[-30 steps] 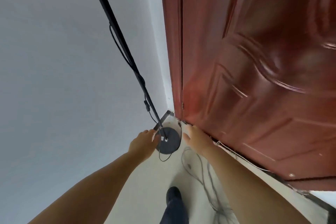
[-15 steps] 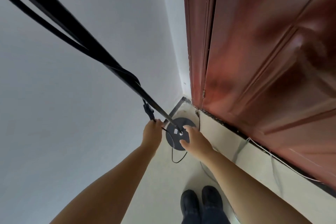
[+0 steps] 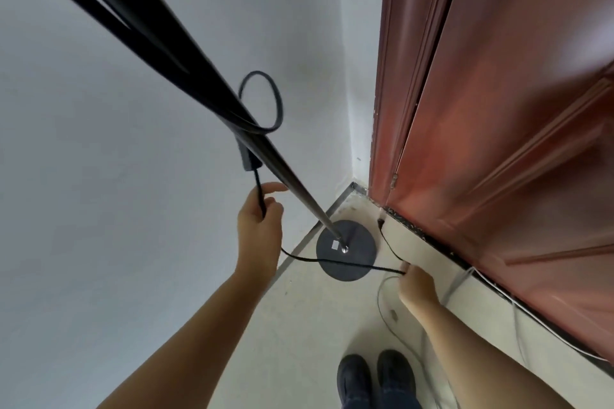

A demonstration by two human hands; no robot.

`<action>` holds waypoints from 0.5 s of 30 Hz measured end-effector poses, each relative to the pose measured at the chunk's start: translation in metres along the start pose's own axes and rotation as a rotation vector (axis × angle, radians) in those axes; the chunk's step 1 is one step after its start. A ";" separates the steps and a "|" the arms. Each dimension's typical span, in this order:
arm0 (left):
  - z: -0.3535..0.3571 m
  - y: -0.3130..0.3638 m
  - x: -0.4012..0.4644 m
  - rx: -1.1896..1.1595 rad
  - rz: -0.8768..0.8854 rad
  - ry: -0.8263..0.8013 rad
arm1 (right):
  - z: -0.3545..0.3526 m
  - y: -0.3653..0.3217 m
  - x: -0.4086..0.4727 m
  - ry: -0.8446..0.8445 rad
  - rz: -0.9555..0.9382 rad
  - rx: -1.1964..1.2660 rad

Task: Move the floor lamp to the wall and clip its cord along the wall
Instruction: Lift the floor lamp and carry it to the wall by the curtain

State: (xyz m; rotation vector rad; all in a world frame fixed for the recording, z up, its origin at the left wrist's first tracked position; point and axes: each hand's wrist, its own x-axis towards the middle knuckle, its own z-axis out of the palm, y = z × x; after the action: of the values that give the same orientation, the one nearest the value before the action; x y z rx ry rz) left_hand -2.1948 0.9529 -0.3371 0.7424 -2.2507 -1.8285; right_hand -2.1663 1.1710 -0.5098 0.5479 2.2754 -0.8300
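Note:
The floor lamp stands in the corner: its round dark base (image 3: pixel 358 251) rests on the floor and its black pole (image 3: pixel 206 76) slants up to the top left. A black cord (image 3: pixel 335 262) loops off the pole, passes an inline switch (image 3: pixel 247 159) and runs across the base. My left hand (image 3: pixel 260 226) is closed around the cord just below the switch, close to the white wall (image 3: pixel 99 209). My right hand (image 3: pixel 417 284) pinches the same cord low on the floor, right of the base. The cord is stretched between both hands.
A red-brown door (image 3: pixel 498 126) closes off the right side, with a dark threshold strip (image 3: pixel 428 236) at its foot. Thin grey and white cables (image 3: pixel 385 309) lie loose on the pale floor. My two dark shoes (image 3: pixel 375 378) stand at the bottom.
Both hands left the lamp base. The left hand rose and took the cord below the switch; the right moved right and pinched the cord, pulling it taut across the base.

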 end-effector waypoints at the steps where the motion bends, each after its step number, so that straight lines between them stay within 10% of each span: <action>1: 0.003 -0.002 -0.003 0.052 0.018 -0.047 | -0.006 -0.017 0.002 0.023 -0.083 0.054; 7: 0.020 0.000 -0.016 0.172 0.111 -0.219 | -0.005 -0.115 -0.019 -0.087 -0.680 0.098; 15: 0.042 0.026 0.002 0.010 0.025 -0.230 | 0.007 -0.152 -0.015 -0.181 -0.471 0.228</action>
State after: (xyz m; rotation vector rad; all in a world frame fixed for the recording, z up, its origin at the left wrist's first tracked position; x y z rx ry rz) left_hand -2.2215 0.9923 -0.3231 0.5266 -2.3947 -1.9836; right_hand -2.2388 1.0555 -0.4406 0.0196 2.1814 -1.3214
